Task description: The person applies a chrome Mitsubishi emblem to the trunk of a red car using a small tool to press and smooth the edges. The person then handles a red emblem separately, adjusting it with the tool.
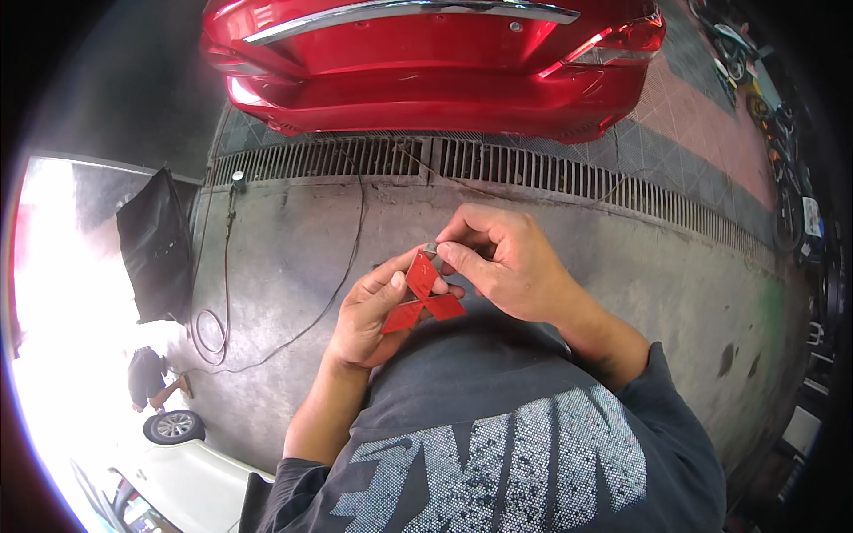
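Observation:
My left hand (366,313) holds a red three-pointed car emblem (420,274) in front of my chest, its fingers behind it and the thumb along its side. One arm of the emblem points up, and the other two spread downward. My right hand (504,258) is closed in a pinch at the upper tip, thumb against forefinger. A small greyish patch (430,248) shows at that tip, beside the right fingertips. Whatever the right fingers pinch is too small to make out.
Ahead stands the rear of a red car (435,89), beyond a metal floor grate (551,169). A dark hose (360,222) lies across the concrete at left. Farther left are a loose wheel (174,427), a crouching person (149,377) and a white car (191,489). Clutter lines the right side.

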`<state>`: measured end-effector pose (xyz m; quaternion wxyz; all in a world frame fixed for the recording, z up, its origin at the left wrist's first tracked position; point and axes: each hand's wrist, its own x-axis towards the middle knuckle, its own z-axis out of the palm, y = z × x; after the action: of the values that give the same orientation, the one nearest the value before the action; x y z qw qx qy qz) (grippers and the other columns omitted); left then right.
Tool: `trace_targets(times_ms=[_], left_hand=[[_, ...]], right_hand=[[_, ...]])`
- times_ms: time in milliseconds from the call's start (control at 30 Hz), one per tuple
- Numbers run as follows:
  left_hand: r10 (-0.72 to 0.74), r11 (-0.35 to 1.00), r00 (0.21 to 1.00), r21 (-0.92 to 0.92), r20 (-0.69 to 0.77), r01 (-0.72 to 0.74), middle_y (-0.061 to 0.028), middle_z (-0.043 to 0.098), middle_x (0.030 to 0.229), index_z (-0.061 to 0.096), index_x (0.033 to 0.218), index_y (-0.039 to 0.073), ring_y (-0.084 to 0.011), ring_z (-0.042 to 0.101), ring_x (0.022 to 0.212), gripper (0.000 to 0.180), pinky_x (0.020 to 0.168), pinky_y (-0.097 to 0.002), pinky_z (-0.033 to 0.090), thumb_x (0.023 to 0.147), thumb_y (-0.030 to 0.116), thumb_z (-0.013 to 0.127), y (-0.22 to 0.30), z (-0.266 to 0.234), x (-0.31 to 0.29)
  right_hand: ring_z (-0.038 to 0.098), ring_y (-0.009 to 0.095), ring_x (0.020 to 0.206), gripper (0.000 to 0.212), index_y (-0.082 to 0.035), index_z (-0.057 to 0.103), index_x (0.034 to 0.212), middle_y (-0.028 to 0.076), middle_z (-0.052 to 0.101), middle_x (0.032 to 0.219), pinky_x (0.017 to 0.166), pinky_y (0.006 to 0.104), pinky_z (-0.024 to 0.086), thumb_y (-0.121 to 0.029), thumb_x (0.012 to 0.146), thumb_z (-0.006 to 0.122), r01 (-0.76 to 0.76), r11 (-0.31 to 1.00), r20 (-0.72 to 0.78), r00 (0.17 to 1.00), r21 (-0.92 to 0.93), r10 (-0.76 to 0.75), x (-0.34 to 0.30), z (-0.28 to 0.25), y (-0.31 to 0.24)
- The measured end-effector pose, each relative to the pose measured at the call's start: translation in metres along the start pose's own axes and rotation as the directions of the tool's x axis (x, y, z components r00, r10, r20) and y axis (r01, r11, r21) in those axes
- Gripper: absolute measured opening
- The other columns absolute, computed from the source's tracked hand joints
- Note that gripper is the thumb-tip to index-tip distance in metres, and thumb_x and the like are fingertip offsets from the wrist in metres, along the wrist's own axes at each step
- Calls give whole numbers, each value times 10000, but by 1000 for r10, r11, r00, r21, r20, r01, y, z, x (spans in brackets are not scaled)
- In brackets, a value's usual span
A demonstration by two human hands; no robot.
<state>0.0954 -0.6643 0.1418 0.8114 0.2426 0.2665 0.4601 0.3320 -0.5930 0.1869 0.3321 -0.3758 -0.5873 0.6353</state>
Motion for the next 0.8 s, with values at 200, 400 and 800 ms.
trace_targets(times_ms=[200, 400, 800], left_hand=[[-11, 1000, 1000, -3, 12, 11, -195, 770, 1356, 474, 1676, -67, -485, 691, 1370, 661, 1203, -610, 520, 1166, 319, 645, -1, -2, 0], [-30, 999, 1000, -15, 4, 30, -191, 767, 1362, 457, 1686, -64, -479, 702, 1359, 655, 1187, -592, 541, 1178, 316, 622, 1, -2, 0], [-53, 988, 999, -146, 12, 54, -160, 769, 1333, 429, 1703, -40, -428, 720, 1339, 676, 1170, -555, 576, 1187, 356, 609, -7, -3, 1]], right_hand=[[818, 150, 946, 71, 39, 732, 1097, 104, 830, 993, 807, 295, 633, -30, 1088, 721, 2, 1000, 19, 1000, -21, -1, -1, -3, -2], [790, 114, 899, 79, 26, 727, 1108, 79, 825, 984, 717, 272, 594, -51, 1103, 711, 14, 1000, 15, 1000, -6, -13, -1, -1, 3], [776, 132, 874, 93, 12, 719, 1102, 98, 822, 979, 748, 294, 593, -79, 1107, 702, -48, 996, -23, 999, -73, 46, 0, 3, 4]])
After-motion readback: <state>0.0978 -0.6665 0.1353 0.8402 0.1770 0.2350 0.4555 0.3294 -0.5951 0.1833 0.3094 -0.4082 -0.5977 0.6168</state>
